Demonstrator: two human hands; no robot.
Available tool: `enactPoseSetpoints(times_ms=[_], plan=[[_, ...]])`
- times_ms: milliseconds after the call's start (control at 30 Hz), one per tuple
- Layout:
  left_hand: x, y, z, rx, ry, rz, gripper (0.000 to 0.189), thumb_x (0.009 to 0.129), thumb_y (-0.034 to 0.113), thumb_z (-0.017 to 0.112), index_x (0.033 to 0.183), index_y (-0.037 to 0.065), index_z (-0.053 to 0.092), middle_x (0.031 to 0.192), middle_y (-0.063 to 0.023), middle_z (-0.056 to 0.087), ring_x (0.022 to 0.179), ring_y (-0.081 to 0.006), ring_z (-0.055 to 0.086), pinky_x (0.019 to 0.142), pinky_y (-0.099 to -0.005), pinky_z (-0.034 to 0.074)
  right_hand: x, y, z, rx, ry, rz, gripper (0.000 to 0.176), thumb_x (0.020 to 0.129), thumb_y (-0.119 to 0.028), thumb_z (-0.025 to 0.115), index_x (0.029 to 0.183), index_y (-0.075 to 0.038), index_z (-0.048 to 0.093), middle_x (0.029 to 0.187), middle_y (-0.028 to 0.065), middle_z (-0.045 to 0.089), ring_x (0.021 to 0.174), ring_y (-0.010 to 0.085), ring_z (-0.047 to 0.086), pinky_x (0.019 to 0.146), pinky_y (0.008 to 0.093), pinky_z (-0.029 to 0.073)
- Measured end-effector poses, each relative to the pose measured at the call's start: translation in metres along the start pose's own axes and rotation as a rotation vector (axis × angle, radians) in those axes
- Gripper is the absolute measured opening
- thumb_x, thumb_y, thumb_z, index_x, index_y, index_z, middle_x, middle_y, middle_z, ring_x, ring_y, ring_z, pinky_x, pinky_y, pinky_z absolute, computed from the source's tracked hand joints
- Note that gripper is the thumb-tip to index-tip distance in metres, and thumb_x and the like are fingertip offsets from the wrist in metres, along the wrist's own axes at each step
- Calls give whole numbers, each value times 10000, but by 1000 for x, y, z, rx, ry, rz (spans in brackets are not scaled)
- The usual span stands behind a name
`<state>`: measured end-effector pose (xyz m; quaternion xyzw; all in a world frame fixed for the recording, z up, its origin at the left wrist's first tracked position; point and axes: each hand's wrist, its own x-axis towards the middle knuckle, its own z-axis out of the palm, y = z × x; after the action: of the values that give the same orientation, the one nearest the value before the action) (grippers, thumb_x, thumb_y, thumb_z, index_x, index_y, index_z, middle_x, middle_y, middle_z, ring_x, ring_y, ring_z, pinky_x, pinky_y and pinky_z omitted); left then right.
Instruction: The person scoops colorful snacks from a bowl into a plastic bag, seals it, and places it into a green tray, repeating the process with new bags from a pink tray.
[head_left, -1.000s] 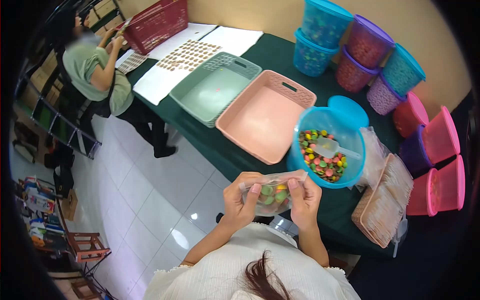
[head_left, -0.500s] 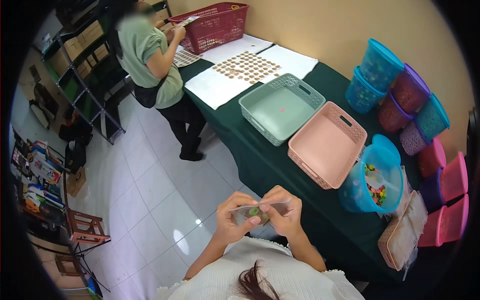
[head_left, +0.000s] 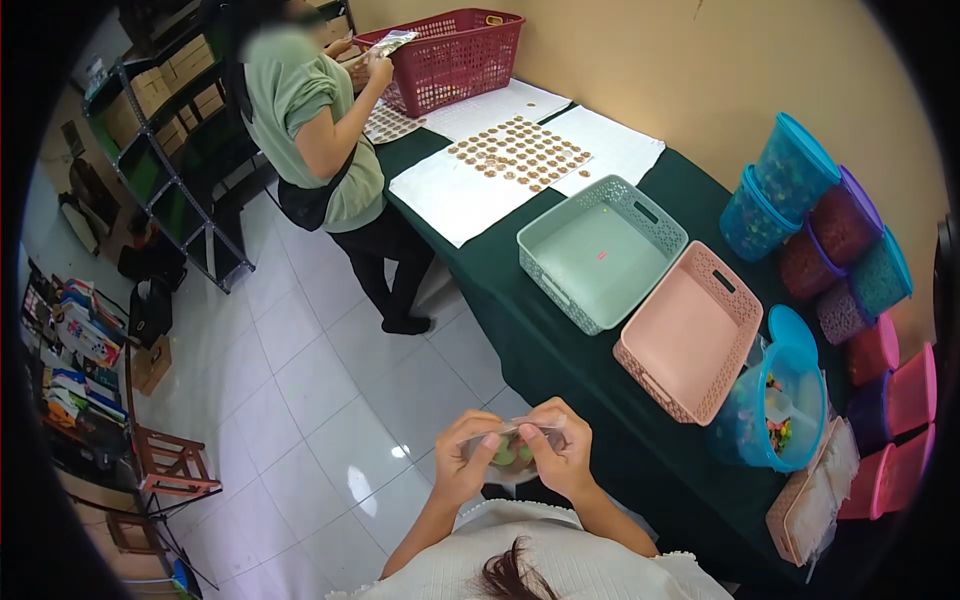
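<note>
Both hands pinch one clear bag (head_left: pixel 512 452) at its top edge. The left hand (head_left: pixel 468 458) and right hand (head_left: pixel 562 450) are closed on it with thumbs and fingertips, none spread. The bag sits between them, close to the chest, over the white floor tiles and left of the table (head_left: pixel 560 350).

Change vs. 1 s ago:
- Grip is the same and the hands still meet on the bag.
- The bag was in front of the open blue tub (head_left: pixel 775 420). It is now well apart from the tub and off the table edge.
- The view has swung left, so more floor and the co-worker (head_left: pixel 320 130) are in frame.

Counts:
- Bag in hand: 1, with at least 2 green pieces (head_left: pixel 508 455) showing; the rest is too blurred to count.
- Baskets: 3. These are the red basket (head_left: pixel 450 55), mint basket (head_left: pixel 600 250) and pink basket (head_left: pixel 690 330).
- White sheets (head_left: pixel 470 190) with brown rounds: 2.
- Open tub: 1, with a clear scoop (head_left: pixel 792 405) inside.
- Lidded tubs (head_left: pixel 790 165) stacked by the wall: at least 6 blue, teal or purple, plus about 3 pink. The exact total is unclear at the frame edge.
- Other people: 1, hands at the red basket.
</note>
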<state>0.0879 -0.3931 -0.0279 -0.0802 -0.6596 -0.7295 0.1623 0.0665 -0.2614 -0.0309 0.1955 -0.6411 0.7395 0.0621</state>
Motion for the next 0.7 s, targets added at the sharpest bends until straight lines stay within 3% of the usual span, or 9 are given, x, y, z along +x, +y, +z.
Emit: enactPoseSetpoints(times_ms=[100, 267, 333, 367, 433, 533, 700], plan=[[25, -11, -1, 66, 29, -21, 109, 799, 83, 558, 788, -16, 603, 751, -98, 580, 672, -146, 528, 608, -254, 417, 25, 15, -3, -79, 99, 50, 52, 748, -30, 610, 790, -2, 624, 746, 91, 564, 671, 147, 537, 610, 238, 423], [84, -36, 4, 173, 74, -6, 134, 807, 97, 553, 789, -26, 602, 732, -95, 574, 659, -148, 521, 602, -260, 412, 86, 33, -22, 71, -80, 96, 119, 820, -59, 524, 882, 10, 599, 815, 99, 562, 711, 152, 541, 635, 240, 420], [108, -44, 16, 152, 96, -25, 183, 833, 130, 522, 798, -29, 605, 726, -95, 571, 655, -157, 519, 603, -260, 410, 117, 36, -41, 55, -128, 29, 148, 851, -84, 489, 892, 22, 583, 834, 101, 551, 704, 139, 546, 629, 236, 432], [121, -44, 20, 155, 89, -29, 183, 833, 130, 522, 798, -29, 605, 726, -95, 571, 655, -157, 519, 603, -260, 410, 128, 38, -51, 37, -180, -27, 184, 881, -109, 453, 902, 34, 566, 852, 103, 540, 697, 127, 550, 622, 232, 445], [144, -43, 29, 101, -62, 94, 259, 867, 172, 466, 818, -36, 613, 753, -102, 582, 680, -168, 531, 619, -263, 416, 144, 42, -67, 32, -156, 75, 206, 892, -104, 418, 903, 42, 562, 890, 105, 553, 726, 131, 546, 656, 235, 437], [162, -59, 38, 166, -80, 105, 315, 889, 196, 417, 845, -45, 616, 801, -117, 590, 718, -179, 542, 640, -263, 419, 164, 49, -81, 42, -146, 134, 216, 894, -107, 411, 910, 43, 565, 890, 103, 557, 748, 137, 543, 683, 238, 430], [189, -78, 38, 108, -142, -44, 306, 885, 193, 422, 879, -46, 613, 858, -135, 583, 762, -188, 544, 671, -273, 424, 183, 52, -94, 159, -103, 158, 235, 889, -143, 426, 907, 38, 576, 827, 86, 571, 759, 146, 533, 711, 252, 416]])
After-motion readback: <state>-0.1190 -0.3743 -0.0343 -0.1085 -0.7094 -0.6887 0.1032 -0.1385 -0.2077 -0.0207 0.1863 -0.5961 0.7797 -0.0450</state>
